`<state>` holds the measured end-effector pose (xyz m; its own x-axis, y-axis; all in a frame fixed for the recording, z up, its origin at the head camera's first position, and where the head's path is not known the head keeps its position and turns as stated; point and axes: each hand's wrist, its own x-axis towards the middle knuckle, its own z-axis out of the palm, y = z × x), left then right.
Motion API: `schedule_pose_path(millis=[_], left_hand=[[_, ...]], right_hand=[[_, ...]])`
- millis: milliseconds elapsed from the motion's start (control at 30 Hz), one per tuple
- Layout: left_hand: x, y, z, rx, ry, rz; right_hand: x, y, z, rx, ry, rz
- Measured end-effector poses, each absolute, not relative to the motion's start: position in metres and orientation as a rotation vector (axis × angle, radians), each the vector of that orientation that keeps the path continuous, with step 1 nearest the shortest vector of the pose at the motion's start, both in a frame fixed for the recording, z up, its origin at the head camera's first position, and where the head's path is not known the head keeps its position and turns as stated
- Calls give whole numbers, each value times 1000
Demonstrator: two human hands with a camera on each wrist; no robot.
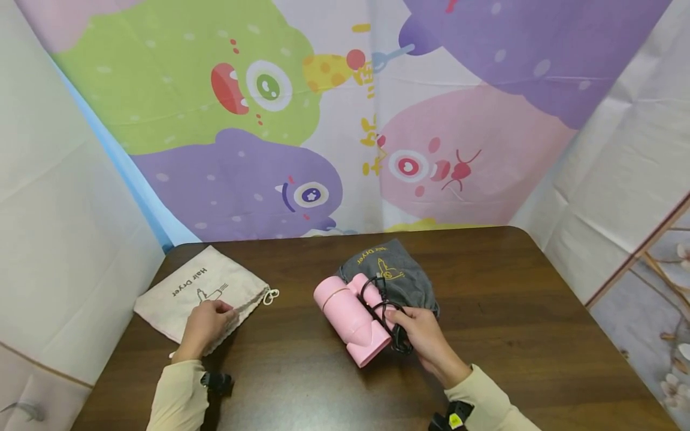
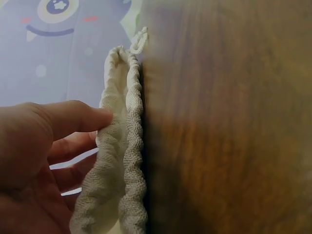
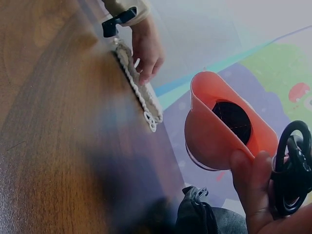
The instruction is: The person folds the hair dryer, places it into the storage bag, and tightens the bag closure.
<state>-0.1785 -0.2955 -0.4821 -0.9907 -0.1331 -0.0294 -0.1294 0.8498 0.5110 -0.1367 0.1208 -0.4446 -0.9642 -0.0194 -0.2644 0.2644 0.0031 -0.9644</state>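
Note:
A cream drawstring bag [image 1: 167, 305] printed "Hair Dryer" lies on the left of the table. My left hand [image 1: 207, 328] pinches one side of its gathered mouth [image 2: 132, 161]; in the left wrist view the two rims stand slightly apart. My right hand [image 1: 428, 341] grips a pink hair dryer [image 1: 347, 314] by its folded handle and the looped black cord [image 1: 400, 338]. The dryer is held above the table, its flared nozzle [image 3: 209, 131] facing the right wrist camera. Behind it lies a dark grey drawstring bag [image 1: 412, 284], partly hidden by the dryer.
The brown wooden table [image 1: 291, 383] ends at a cartoon-printed cloth [image 1: 356, 197] hanging behind it. Pale cloth walls [image 1: 70, 197] rise on both sides. A white drawstring loop [image 1: 271, 296] sticks out from the cream bag's right corner.

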Motion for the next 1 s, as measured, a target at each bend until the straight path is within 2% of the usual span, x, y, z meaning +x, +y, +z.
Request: schedule_pose_path(millis=[567,1000], left_hand=[[-178,-282,-479,285,-2850,-1085],[-180,-245,-467,219,-2720,-1191]], right_hand=[[-138,121,-446,274,2067,-2058],[-137,114,-449,261,2117,-2033]])
